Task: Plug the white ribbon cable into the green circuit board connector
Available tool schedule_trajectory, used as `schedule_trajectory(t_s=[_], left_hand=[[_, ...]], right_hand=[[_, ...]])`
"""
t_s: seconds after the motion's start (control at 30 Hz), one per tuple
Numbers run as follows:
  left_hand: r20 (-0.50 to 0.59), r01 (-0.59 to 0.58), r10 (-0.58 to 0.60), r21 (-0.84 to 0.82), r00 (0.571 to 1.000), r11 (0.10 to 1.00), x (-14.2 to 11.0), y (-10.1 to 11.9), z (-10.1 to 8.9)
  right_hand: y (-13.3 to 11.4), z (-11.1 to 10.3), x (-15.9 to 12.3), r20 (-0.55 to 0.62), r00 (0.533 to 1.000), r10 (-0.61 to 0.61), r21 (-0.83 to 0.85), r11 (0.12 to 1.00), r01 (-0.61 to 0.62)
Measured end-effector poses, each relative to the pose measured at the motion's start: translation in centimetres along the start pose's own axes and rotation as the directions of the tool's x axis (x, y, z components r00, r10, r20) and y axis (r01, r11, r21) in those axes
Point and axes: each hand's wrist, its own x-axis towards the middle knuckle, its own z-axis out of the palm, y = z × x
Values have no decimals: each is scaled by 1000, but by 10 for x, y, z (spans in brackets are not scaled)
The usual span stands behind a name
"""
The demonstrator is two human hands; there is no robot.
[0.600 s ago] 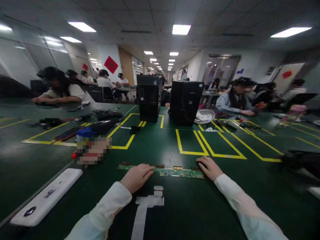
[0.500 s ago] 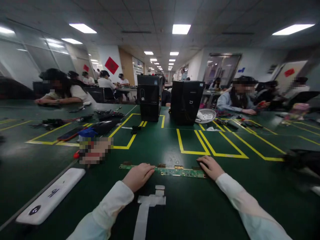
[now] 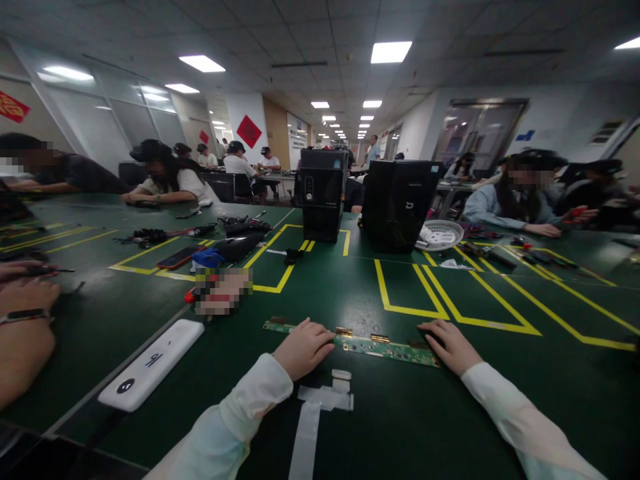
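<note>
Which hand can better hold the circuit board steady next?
Probably the left hand: it lies across the green circuit board, hiding part of it, while the right hand is only at one end.

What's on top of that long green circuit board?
Your left hand lies over the circuit board, hiding a stretch left of its middle. Small components show further right; whatever's beneath the hand is covered.

Electronics workshop, in an office-type room. Green bench [image 3: 400, 427], divided by yellow tape [image 3: 493, 326]. On the bench: narrow green circuit board [image 3: 390, 350]; two black computer towers [image 3: 397, 207], standing upright. Along the bench's far edge: seated people [image 3: 180, 183] in dark caps. Beyond the bench: further seated people [image 3: 239, 161]; glass partition [image 3: 85, 120], left; double doors [image 3: 487, 127], right. Above the bench: panelled ceiling with rectangular lights [image 3: 391, 52].
</note>
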Motion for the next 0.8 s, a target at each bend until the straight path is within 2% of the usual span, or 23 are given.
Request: schedule_trajectory(t_s=[0.13,0.4,0.8], left_hand=[[6,-10,10,5,1000,1000,0,-1,0],[-10,-27,28,30,1000,999,1,-1,1],[-8,-35,36,42,999,998,-2,0,5]], right_hand=[[1,3,0,-4,1000,12,-9,1000,-12],[-12,-10,4,63,998,28,-28,999,-26],[-8,-1,0,26,999,38,-67,997,-36]])
